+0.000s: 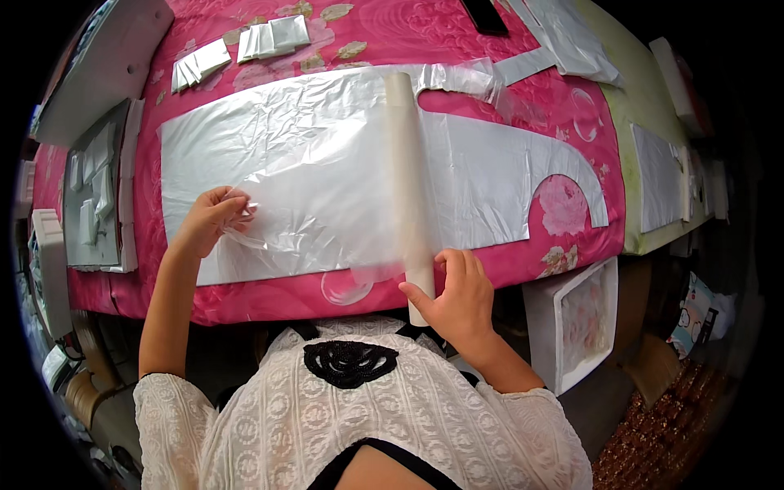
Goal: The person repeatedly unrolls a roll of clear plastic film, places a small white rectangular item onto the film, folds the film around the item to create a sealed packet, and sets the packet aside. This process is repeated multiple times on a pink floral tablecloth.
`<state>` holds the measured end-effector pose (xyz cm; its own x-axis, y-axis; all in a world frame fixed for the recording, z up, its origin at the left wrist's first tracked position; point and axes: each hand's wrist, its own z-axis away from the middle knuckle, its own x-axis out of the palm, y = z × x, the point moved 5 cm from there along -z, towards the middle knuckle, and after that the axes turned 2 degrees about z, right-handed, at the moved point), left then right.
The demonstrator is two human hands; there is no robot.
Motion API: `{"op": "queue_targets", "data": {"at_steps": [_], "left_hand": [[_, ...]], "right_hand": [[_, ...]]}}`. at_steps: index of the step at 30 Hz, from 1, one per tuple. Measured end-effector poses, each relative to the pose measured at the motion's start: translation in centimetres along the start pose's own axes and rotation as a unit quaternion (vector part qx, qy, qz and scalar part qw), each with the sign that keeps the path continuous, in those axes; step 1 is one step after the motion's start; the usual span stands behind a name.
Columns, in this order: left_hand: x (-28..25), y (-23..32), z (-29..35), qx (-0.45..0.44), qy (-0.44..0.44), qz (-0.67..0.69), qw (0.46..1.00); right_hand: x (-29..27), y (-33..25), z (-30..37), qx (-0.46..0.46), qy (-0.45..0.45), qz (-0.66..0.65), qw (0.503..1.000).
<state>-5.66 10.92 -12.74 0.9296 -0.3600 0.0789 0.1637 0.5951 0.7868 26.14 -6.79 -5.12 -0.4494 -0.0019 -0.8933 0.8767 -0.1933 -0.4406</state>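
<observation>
My left hand (214,219) is closed in a pinch on the near-left part of a clear plastic film (310,163), which is gathered into creases at my fingers. Beneath it lies a stack of white plastic bags (482,180), flat on the table, with a rounded cut-out at the right end. A long pale tube (406,171) lies across the stack, its near end past the table edge. My right hand (461,298) grips that near end from the right, thumb across it and fingers on the other side.
The table has a pink flowered cloth (359,37). Folded white bundles (273,37) lie at the back left, a dark phone (484,15) at the back. More bags (572,49) lie back right. A grey tray (102,188) with small bundles is left; a white foam box (584,318) stands below right.
</observation>
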Motion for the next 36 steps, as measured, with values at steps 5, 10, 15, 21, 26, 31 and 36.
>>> {"op": "queue_targets", "data": {"at_steps": [5, 10, 15, 21, 26, 31, 36], "left_hand": [[-4.9, -0.3, 0.5, -0.026, 0.012, -0.040, 0.999], [-6.3, 0.9, 0.2, -0.029, 0.013, -0.124, 0.992], [-6.6, 5.3, 2.2, 0.170, 0.176, -0.467, 0.850], [13.6, 5.5, 2.5, 0.473, 0.108, -0.408, 0.773], [21.4, 0.1, -1.9, 0.437, 0.028, -0.478, 0.761], [22.2, -0.7, -2.6, 0.411, 0.044, -0.578, 0.704], [22.3, -0.7, -2.7, 0.410, 0.043, -0.587, 0.697]], "right_hand": [[4.1, 2.0, 1.5, 0.096, -0.155, -0.022, 0.983], [3.8, 3.1, 1.4, 0.096, -0.130, -0.062, 0.985], [3.5, 3.0, 1.3, 0.120, -0.164, -0.046, 0.978], [3.6, 3.1, 1.3, 0.110, -0.167, -0.064, 0.978], [3.7, 3.4, 1.4, 0.112, -0.178, -0.058, 0.976], [2.6, 3.1, -1.3, 0.093, -0.246, -0.118, 0.958], [1.8, 3.0, -11.8, 0.042, -0.139, -0.194, 0.970]]}}
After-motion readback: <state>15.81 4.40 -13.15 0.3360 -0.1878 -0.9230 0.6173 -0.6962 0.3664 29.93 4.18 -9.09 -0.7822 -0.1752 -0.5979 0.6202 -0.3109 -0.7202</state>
